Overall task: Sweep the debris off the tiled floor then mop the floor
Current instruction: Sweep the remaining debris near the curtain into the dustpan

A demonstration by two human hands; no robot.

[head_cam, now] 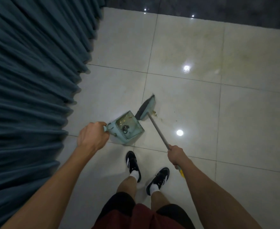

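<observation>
Glossy tiled floor carries one dustpan, gripped by left hand; right hand clasps one broom.

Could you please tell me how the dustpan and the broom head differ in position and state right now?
The dustpan sits nearer the curtain, held by the left hand; the broom head lies beyond it, steered through a long handle by the right hand. The dustpan already holds debris; the broom head has crumbs loose beside it. Both are pale blue-green.
</observation>
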